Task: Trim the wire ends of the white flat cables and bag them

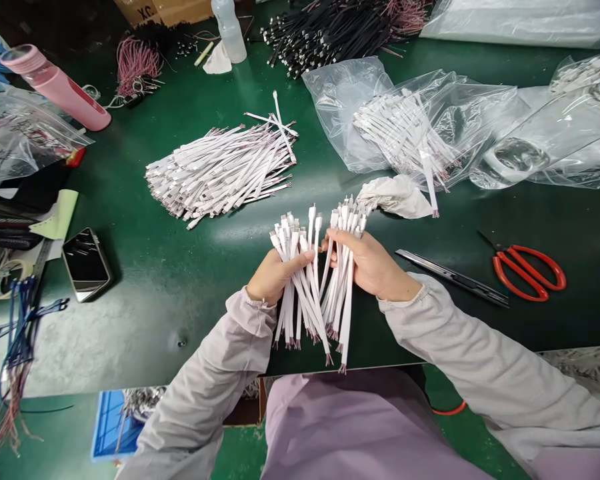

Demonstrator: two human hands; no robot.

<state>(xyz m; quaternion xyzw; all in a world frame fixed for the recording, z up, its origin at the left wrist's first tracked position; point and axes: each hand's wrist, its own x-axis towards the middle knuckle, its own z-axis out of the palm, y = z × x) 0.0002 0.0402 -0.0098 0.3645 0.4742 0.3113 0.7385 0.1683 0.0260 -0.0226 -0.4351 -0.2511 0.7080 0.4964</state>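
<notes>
Near the table's front edge, my left hand [281, 272] is closed round a bunch of short white cables [300, 293]. Close beside it, my right hand [373, 261] grips another bunch of white cables [341, 287]. Both bunches have their plugs pointing up and away from me, and pinkish bare wire ends hang toward me. The fingertips of the two hands nearly meet between the bunches. Beyond them lies a large pile of the same white cables [225, 167]. A crumpled white cloth or glove [395, 195] rests just past my right hand.
To the right are a box cutter [453, 278] and red-handled scissors [527, 272]. A clear bag [350, 113] with white cables lies behind, near a large clear bottle [555, 133]. Black cables [330, 33] sit at the back. Leftward are a phone [87, 263] and a pink bottle [60, 87].
</notes>
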